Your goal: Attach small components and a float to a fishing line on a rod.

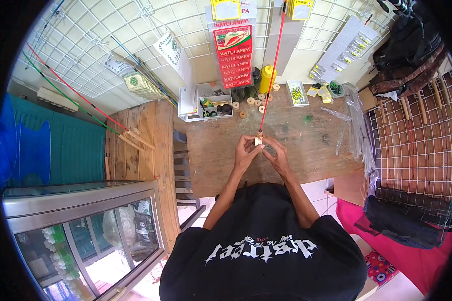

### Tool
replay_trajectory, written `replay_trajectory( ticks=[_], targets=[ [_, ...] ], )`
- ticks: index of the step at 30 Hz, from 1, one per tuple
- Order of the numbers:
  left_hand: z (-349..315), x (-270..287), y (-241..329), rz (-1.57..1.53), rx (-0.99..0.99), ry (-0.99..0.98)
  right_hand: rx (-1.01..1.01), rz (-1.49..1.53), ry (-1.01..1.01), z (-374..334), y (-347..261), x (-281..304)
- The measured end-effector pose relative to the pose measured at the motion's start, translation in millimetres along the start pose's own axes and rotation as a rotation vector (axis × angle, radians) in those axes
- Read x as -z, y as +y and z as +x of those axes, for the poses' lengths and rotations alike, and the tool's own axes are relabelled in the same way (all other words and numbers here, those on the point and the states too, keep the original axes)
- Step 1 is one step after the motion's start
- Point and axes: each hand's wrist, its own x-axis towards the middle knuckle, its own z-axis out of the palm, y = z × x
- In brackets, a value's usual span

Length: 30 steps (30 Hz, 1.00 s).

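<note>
Black shirt cloth (263, 226) sits closest to my lens, filling six o'clock, and beyond it two bare forearms (299, 196) reach up toward the middle of my view. From my remote seat I find the red rod (277, 45) with its lower end held over the near part of the wooden counter (296, 130). Each grip is nearly closed: the left hand (244, 150) and the right hand (277, 151) pinch, fingertips against thumbs, on a small pale piece (258, 141) at the rod's foot. What that piece is, and whether it wraps the rod or only rests against it, I can't make out.

As for progress, I judge the work to be partway along. Just above the fingers I see a short tan section (260, 134), but no long handle. Two wooden-handled rods (141, 140) lie at nine o'clock, so by comparison I'd reckon the butt end here is what remains. Loose cork-coloured rings (250, 101) sit on the counter around twelve o'clock, apart from the hands.

The rod's long axis is close to straight: butt toward six o'clock and the person's chest, shaft heading between twelve and one, nearer twelve. It crosses in front of a yellow bottle (263, 84) and runs to my upper rim, so I can't see the tip.
</note>
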Motion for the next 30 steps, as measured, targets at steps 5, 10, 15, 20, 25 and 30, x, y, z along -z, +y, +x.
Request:
replay_trajectory(
  ticks=[5, 10, 15, 20, 25, 30],
  targets=[
    [0.2, 0.2, -3.6, 0.057, -0.023, 0.002, -0.008, 0.008, 0.020, 3.6, -5.8, -0.7],
    [1.0, -2.4, -2.6, 0.031, -0.008, 0.021, -0.014, -0.010, 0.034, 5.2, -3.7, -2.7],
    [-1.4, -6.2, 1.4, 0.119, -0.035, 0.036, -0.007, -0.039, 0.045, 4.3, -3.7, -3.7],
    [-2.6, -10.7, 5.8, 0.156, -0.028, 0.090, -0.019, -0.018, 0.045, 5.6, -4.5, -5.4],
    [-3.6, -15.9, 13.5, 0.223, -0.090, 0.169, -0.145, 0.126, -0.015, 5.0, 2.8, -5.7],
    [-2.6, -16.6, 14.9, 0.255, -0.100, 0.220, -0.232, 0.304, -0.007, 2.1, 15.6, -12.0]
  ],
)
